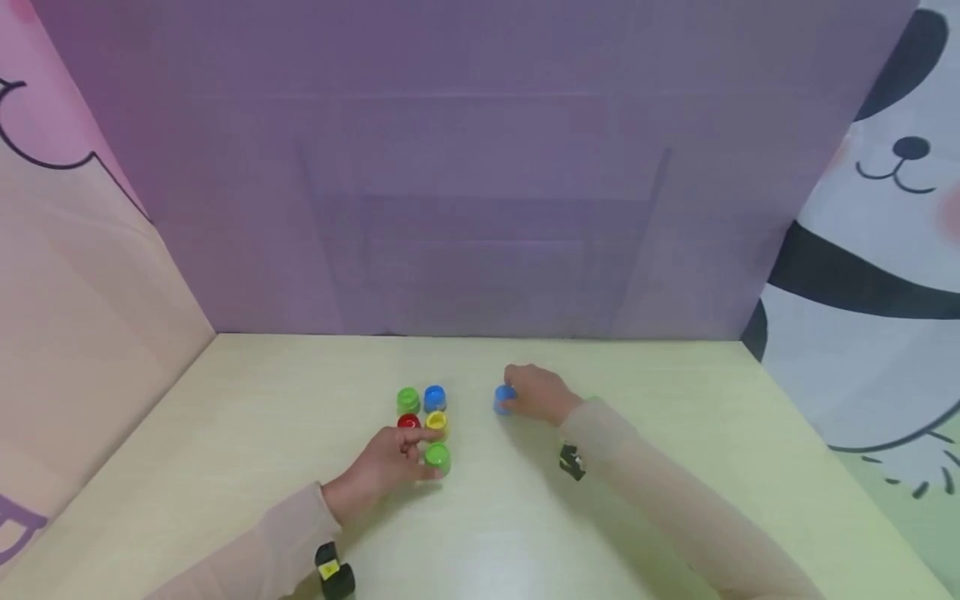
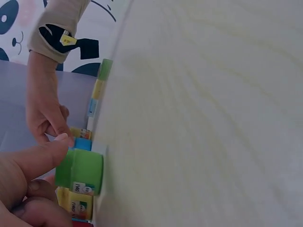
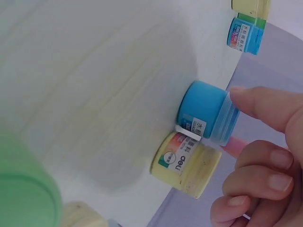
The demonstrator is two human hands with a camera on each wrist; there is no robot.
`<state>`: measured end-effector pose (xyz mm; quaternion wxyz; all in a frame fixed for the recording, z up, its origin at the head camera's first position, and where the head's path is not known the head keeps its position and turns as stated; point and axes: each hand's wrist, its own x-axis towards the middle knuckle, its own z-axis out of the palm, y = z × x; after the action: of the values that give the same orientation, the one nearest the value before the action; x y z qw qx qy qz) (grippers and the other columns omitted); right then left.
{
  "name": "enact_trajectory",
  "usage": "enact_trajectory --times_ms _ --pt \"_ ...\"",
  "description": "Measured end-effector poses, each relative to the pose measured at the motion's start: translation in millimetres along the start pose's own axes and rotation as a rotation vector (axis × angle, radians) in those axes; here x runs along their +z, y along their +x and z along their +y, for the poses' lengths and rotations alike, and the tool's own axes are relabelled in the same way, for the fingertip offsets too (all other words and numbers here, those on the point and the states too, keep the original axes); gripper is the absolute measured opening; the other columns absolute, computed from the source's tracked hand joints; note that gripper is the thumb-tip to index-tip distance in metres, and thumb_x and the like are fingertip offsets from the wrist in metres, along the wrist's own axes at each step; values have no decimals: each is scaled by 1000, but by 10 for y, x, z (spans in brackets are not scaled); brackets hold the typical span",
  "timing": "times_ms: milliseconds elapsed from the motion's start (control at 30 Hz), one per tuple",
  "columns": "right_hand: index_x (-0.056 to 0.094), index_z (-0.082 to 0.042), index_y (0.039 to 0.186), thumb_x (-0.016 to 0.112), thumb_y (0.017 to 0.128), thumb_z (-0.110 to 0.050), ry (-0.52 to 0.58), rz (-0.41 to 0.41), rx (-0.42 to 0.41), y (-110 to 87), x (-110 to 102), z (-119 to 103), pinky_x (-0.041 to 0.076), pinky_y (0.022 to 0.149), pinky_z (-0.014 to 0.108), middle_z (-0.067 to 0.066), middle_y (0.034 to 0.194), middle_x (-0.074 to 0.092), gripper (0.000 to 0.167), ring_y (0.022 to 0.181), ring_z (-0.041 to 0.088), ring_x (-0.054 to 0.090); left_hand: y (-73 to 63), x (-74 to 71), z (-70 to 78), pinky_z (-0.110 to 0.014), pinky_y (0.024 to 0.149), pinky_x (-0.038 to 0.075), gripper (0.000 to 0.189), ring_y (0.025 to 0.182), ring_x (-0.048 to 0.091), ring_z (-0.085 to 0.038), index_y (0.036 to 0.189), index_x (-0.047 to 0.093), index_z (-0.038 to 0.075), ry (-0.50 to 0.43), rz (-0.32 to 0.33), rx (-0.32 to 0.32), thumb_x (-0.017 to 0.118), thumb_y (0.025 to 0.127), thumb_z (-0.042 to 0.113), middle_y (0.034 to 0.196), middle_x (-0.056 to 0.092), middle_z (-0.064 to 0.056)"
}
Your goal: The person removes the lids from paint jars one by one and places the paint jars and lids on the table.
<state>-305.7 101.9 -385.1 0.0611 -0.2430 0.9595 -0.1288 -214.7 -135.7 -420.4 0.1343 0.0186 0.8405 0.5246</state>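
Thumb and index finger of the left hand (image 1: 386, 467) are either side of a small green paint jar (image 1: 437, 457), gripping it; the left wrist view shows this green jar (image 2: 81, 172) upright and labelled. The right hand (image 1: 542, 395) pinches a blue jar (image 1: 503, 400) by its translucent lid, which shows in the right wrist view as the blue jar (image 3: 208, 111). Just in front of the left hand stand a yellow jar (image 1: 437, 423) and a partly covered red jar (image 1: 408, 422). Behind them are another green jar (image 1: 408, 400) and another blue jar (image 1: 435, 397).
Beside the held blue jar in the right wrist view is a yellow jar (image 3: 184, 163) with a label; a blurred green shape (image 3: 26, 184) is close to that camera. The pale tabletop (image 1: 637, 375) ends at a purple back panel (image 1: 480, 208), with a panda-printed side wall (image 1: 862, 350) on the right.
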Motion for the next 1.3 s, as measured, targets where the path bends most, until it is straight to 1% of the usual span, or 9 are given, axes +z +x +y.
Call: enact_trajectory --times_ms 67,167,367,467,600,833,1100,1200,1300 --pt "54 -8 87 66 89 -23 -3 2 -1 -1 12 -2 40 58 28 0 71 51 20 63 14 43 -4 -9 23 -21 52 33 49 60 36 -12 116 67 13 -8 7 25 81 69 9 69 43 3" --pt "54 -8 87 66 88 -24 -6 13 3 -28 8 -1 38 57 27 -1 71 51 20 62 14 43 -15 -23 48 -19 51 33 49 59 36 -11 118 65 9 -15 -2 98 79 71 8 69 45 3" --pt "58 -8 91 69 85 -27 10 29 17 -178 -65 -22 47 65 32 0 78 60 23 67 14 53 -47 -13 125 -18 48 31 47 56 34 -10 120 62 3 -34 -48 202 77 75 10 60 37 3" --pt "58 -9 92 69 85 -27 14 28 -3 -289 -84 -41 47 66 31 -1 78 61 23 68 13 53 -80 25 173 -19 48 30 44 56 35 -11 119 64 5 -24 -60 198 76 78 14 61 38 3" --pt "58 -10 93 69 85 -26 16 24 -40 -471 -81 -94 43 58 28 -4 70 55 22 61 12 47 -141 106 225 -20 48 31 39 56 37 -13 120 64 10 12 -94 190 72 83 20 62 40 2" --pt "57 -11 93 68 84 -28 26 6 -81 -780 -23 -198 33 46 23 -6 58 43 22 50 8 37 -248 279 285 -20 51 34 42 53 37 -10 120 62 6 17 -172 270 73 82 18 58 41 3" --pt "55 -11 90 69 82 -28 36 0 -169 -1098 48 -306 27 42 20 -9 54 38 24 45 3 32 -276 535 250 -22 57 37 42 57 41 -10 117 61 10 -18 -254 230 76 78 13 63 44 3" --pt "54 -11 90 69 82 -27 59 -12 -199 -1185 57 -343 26 42 19 -11 55 36 23 46 1 30 -286 617 240 -21 57 37 42 57 42 -10 116 62 11 -12 -271 242 77 77 11 63 45 3" --pt "54 -11 91 69 82 -25 86 -31 -217 -1243 61 -373 25 43 18 -12 55 34 23 46 0 29 -291 673 246 -20 54 36 42 56 42 -9 115 62 12 -3 -307 223 77 76 10 63 47 3"
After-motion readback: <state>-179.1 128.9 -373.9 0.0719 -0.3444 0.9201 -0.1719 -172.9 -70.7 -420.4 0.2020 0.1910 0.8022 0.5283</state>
